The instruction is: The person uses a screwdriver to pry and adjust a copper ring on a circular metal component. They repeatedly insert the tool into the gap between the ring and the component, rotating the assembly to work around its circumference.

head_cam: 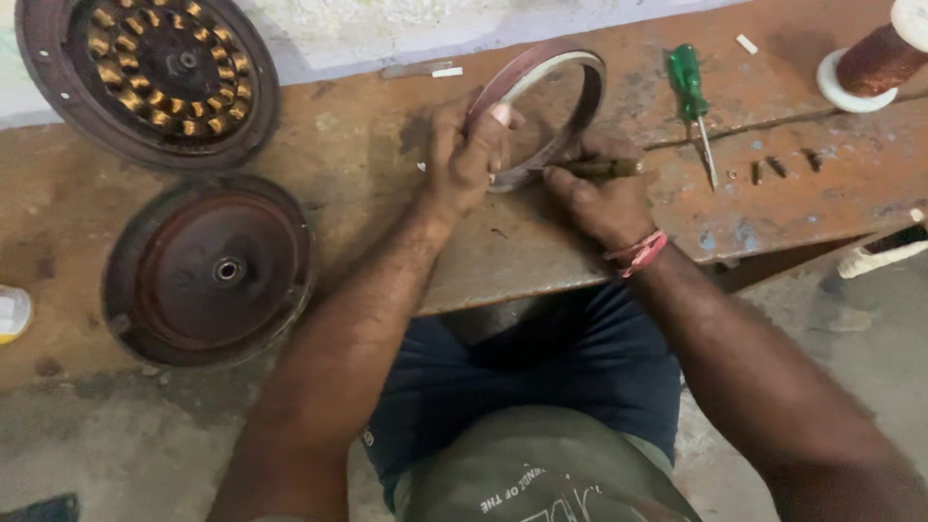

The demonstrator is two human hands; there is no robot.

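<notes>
The metal ring stands tilted mid-bench, toward the far edge. Left hand clamps its rim; right hand grips a dark tool against it. A slip could gouge fingers or knock the green screwdriver aside.

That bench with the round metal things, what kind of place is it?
Probably a small motor repair workshop. On the worn bench lie a round part with copper coils, a metal cover, a green screwdriver and a spool of copper wire.
</notes>
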